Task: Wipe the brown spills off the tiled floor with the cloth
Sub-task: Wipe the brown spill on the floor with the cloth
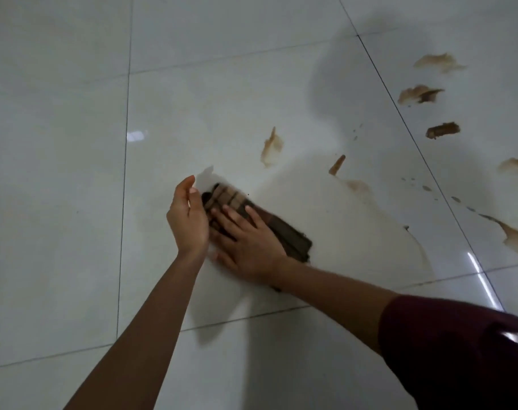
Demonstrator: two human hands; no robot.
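Note:
A dark brown striped cloth lies folded on the white tiled floor near the middle of the view. My right hand lies flat on the cloth's near left part, fingers spread. My left hand stands on edge against the cloth's left end, fingers together and slightly curved, touching it. Brown spills mark the tiles to the right: one smear just beyond the cloth, a short streak, a long smear at the right edge, and several darker patches farther off at the upper right.
Dark grout lines cross the glossy tiles. Small brown droplets dot the floor along the diagonal grout line. A bright light reflection streaks the floor at the lower right. My dark red sleeve fills the bottom right corner.

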